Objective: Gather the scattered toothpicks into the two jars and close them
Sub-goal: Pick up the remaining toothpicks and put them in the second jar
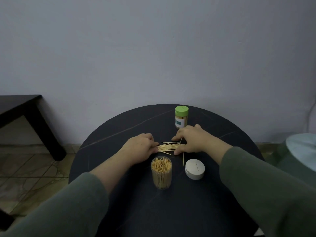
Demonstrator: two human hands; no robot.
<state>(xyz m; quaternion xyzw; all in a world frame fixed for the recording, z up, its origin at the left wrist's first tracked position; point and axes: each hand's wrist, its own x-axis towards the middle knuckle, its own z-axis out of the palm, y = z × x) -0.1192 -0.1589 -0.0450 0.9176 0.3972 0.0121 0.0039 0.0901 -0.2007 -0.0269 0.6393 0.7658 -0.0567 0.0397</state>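
Observation:
A pile of loose toothpicks (168, 146) lies on the round dark table (136, 120), between my two hands. My left hand (139, 146) touches the pile's left end, its fingers curled around those ends. My right hand (191, 140) lies over the right end, fingers spread and bent down onto the picks. One stray toothpick (183, 159) lies apart, just below my right hand. An open clear jar (161, 172) full of toothpicks stands in front of the pile. Its white lid (195, 169) rests to the right. A second jar (181, 117) with a green lid on stands behind my right hand.
A dark side table (25, 115) stands at the left against the wall, over a tiled floor. A pale round object (302, 151) sits at the right edge of the view, beyond the table's rim.

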